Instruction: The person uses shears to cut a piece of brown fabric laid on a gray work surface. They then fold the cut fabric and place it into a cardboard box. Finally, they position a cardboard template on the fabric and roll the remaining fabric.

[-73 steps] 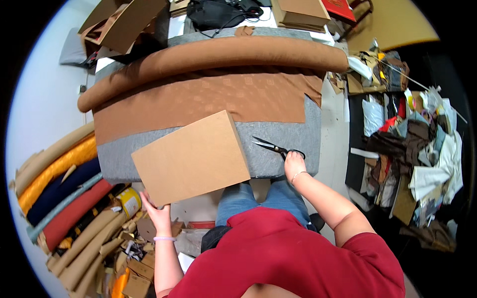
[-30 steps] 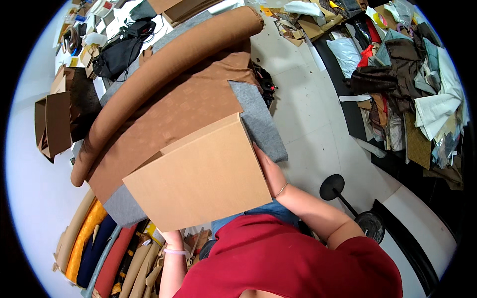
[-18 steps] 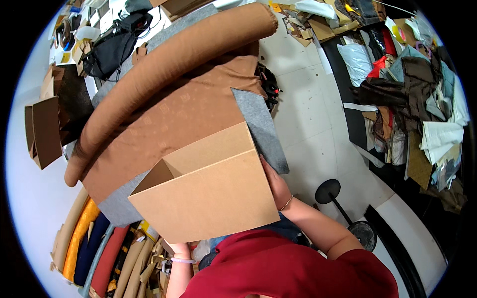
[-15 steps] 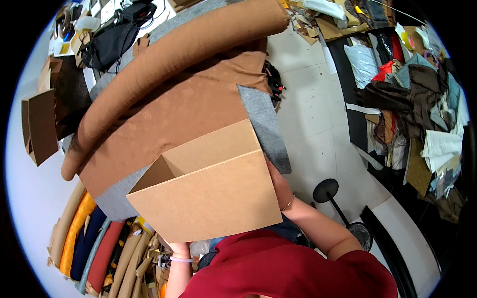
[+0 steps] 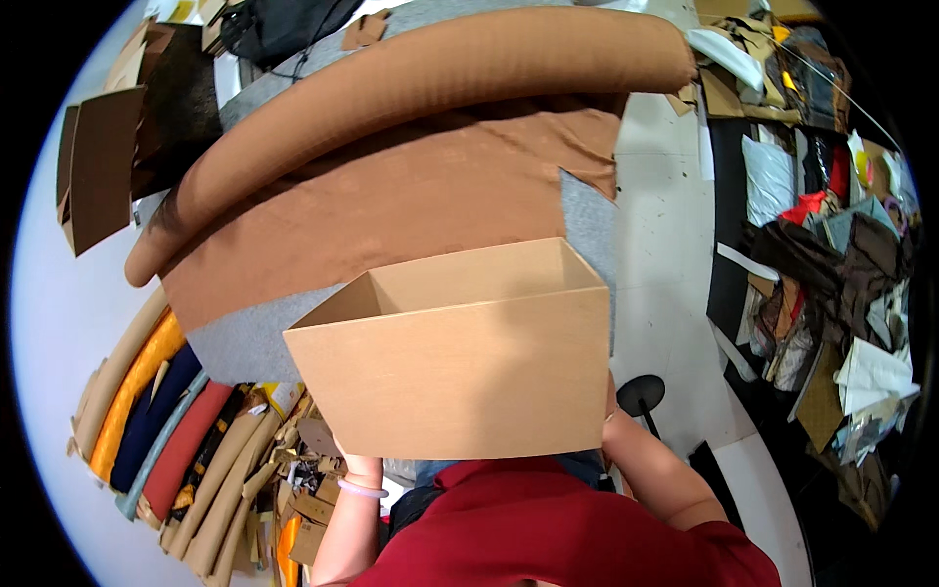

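A light-brown open box point(image 5: 450, 377) was held in the centre of the frame, its mouth turned upward and its broad front panel tilted toward the wearer. Its lower left corner was met by the left hand point(image 5: 358, 464), and its right edge by the right hand point(image 5: 612, 399). Most of both hands was covered by the box, so whether the fingers were curled around it or only pressed flat could not be told. The inner back and left walls were seen, but the floor of the box was hidden behind the front panel (a soft shadow was cast over that panel's right half).

The near edge of the grey worktop point(image 5: 249, 338) was partly blocked by the box. Above it, brown cloth point(image 5: 411, 205) was spread, with a thick brown roll point(image 5: 440, 73) laid across its far side. A black bag point(image 5: 279, 29) was cut off by the upper edge. At lower left, coloured fabric rolls point(image 5: 201, 445) were leaned side by side, and at right a heap of scraps point(image 5: 861, 274) was piled, its separate pieces hard to make out. At lower right, a round black disc point(image 5: 642, 392) was partly seen.
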